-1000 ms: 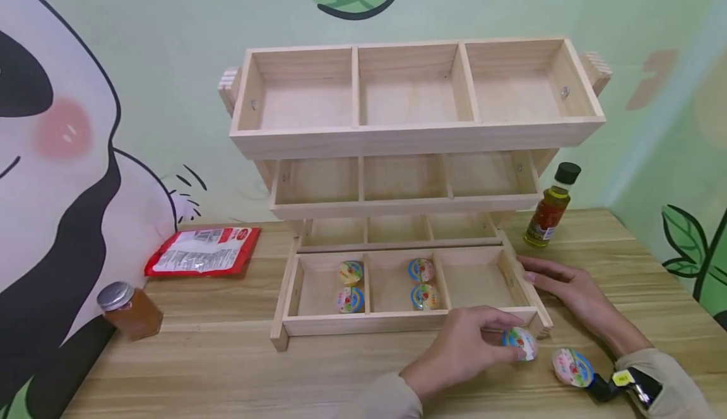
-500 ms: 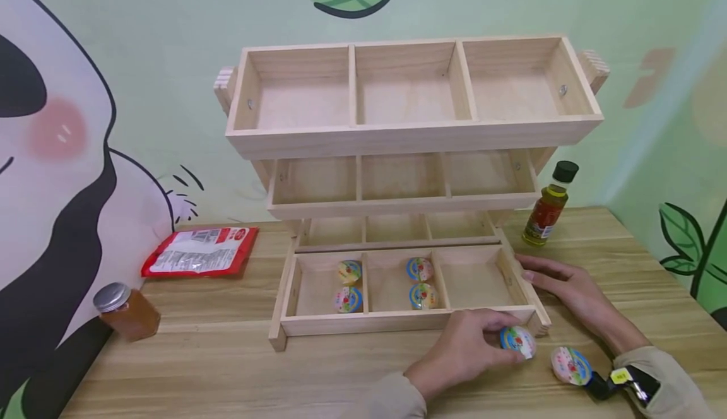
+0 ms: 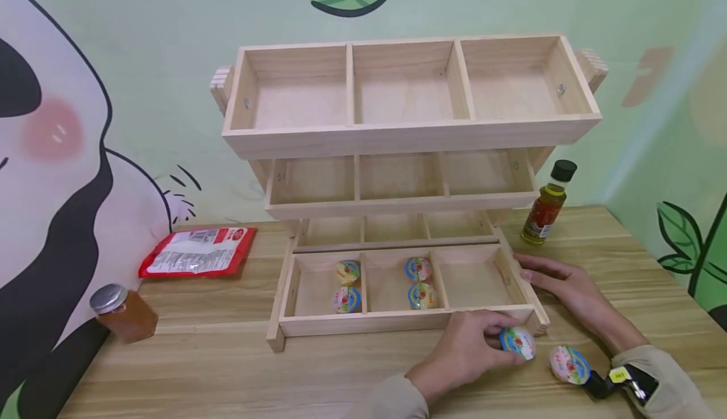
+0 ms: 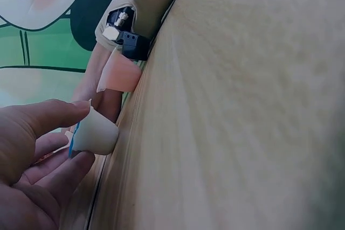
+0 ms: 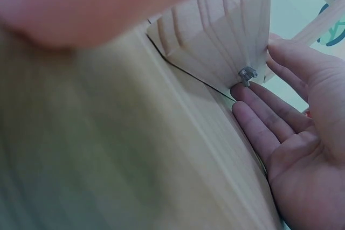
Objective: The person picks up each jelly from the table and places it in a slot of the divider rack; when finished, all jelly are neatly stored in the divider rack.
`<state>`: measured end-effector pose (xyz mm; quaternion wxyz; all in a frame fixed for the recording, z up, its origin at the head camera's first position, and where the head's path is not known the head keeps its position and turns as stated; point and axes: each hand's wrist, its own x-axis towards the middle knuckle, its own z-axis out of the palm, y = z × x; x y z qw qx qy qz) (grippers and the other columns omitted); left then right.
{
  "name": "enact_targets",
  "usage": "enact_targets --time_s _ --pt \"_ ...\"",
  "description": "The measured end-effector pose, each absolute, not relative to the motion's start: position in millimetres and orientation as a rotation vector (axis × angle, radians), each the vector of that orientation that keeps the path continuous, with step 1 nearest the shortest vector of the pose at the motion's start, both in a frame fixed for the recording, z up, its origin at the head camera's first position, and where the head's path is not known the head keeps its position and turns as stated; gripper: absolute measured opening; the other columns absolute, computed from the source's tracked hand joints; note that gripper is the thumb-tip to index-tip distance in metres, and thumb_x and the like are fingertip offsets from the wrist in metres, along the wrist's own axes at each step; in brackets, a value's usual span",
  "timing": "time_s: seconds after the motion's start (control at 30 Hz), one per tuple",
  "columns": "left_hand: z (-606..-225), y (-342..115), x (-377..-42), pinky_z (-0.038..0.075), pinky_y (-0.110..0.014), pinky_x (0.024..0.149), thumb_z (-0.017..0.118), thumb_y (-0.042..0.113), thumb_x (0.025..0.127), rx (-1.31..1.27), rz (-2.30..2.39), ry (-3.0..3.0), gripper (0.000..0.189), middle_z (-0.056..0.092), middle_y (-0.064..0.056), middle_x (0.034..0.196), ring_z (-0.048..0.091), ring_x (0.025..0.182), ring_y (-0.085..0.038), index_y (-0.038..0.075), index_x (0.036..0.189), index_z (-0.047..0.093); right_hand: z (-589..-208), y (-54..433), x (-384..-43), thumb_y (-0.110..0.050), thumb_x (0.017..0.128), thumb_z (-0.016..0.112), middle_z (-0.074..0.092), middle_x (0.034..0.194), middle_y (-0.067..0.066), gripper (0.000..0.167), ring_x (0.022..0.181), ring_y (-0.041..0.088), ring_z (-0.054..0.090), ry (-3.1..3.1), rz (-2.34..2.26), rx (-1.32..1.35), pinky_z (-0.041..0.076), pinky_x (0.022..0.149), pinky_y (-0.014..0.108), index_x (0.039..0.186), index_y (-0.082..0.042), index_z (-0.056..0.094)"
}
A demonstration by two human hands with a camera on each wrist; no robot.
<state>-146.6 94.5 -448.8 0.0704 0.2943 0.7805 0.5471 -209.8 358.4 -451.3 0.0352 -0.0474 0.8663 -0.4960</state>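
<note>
In the head view my left hand (image 3: 466, 349) pinches a small jelly cup (image 3: 518, 342) with a printed lid, just in front of the wooden box's right front corner. The left wrist view shows this cup's whitish body (image 4: 97, 132) between thumb and fingers. A pink jelly cup (image 3: 570, 365) stands on the table beside my right wrist. My right hand (image 3: 559, 286) lies along the right side of the tiered wooden box (image 3: 363, 325). Its fingers are extended by a metal fastener (image 5: 247, 75) in the right wrist view. Two jelly cups (image 3: 347, 300) sit in the left bottom compartment, two (image 3: 421, 296) in the middle one.
Three stepped trays (image 3: 409, 130) rise above the bottom one, overhanging the back. An oil bottle (image 3: 544, 207) stands behind my right hand. On the left are a red-and-white packet (image 3: 195, 253) and a lidded jar (image 3: 126, 318) of brown contents. Black gear (image 3: 630, 381) is strapped to the right wrist.
The head view has turned very slightly to the right. My left hand, holding the jelly cup, has shifted slightly right against the box. My right hand stays at the box's side.
</note>
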Motion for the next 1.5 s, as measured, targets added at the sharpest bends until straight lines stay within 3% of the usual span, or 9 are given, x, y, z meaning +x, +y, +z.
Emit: enact_targets --time_s 0.4,0.67,1.1,1.5 --pt "-450.4 94.3 -146.8 0.054 -0.009 0.072 0.094 -0.003 0.076 0.839 1.670 2.284 0.047 0.080 -0.002 0.102 0.066 0.083 0.010 -0.001 0.120 0.078 -450.2 357.3 -210.0 -0.044 0.107 0.064 0.049 0.158 0.021 0.060 0.150 0.043 0.034 2.661 -1.534 -0.164 0.026 0.116 0.070 0.152 -0.004 0.057" --pt "-450.6 94.2 -146.6 0.054 -0.009 0.072 0.096 -0.001 0.075 0.835 1.652 2.301 0.047 0.080 0.002 0.097 0.065 0.080 0.011 0.001 0.119 0.078 -451.8 357.8 -210.3 -0.044 0.108 0.063 0.050 0.158 0.019 0.059 0.149 0.039 0.037 2.674 -1.509 -0.147 0.033 0.114 0.058 0.153 -0.007 0.057" --pt "-449.6 93.8 -146.2 0.053 -0.008 0.071 0.097 0.001 0.075 0.837 1.624 2.324 0.045 0.078 0.005 0.093 0.065 0.079 0.011 0.002 0.116 0.079 -451.7 357.2 -210.4 -0.043 0.108 0.062 0.050 0.158 0.020 0.058 0.148 0.041 0.037 2.668 -1.517 -0.162 0.031 0.115 0.064 0.153 -0.007 0.057" --pt "-441.9 93.6 -143.7 0.053 -0.008 0.072 0.096 0.002 0.076 0.869 1.612 2.355 0.045 0.079 0.005 0.097 0.063 0.080 0.013 0.003 0.117 0.079 -451.3 357.8 -209.7 -0.046 0.108 0.062 0.053 0.157 0.016 0.057 0.146 0.034 0.041 2.692 -1.482 -0.159 0.036 0.111 0.050 0.152 -0.011 0.058"
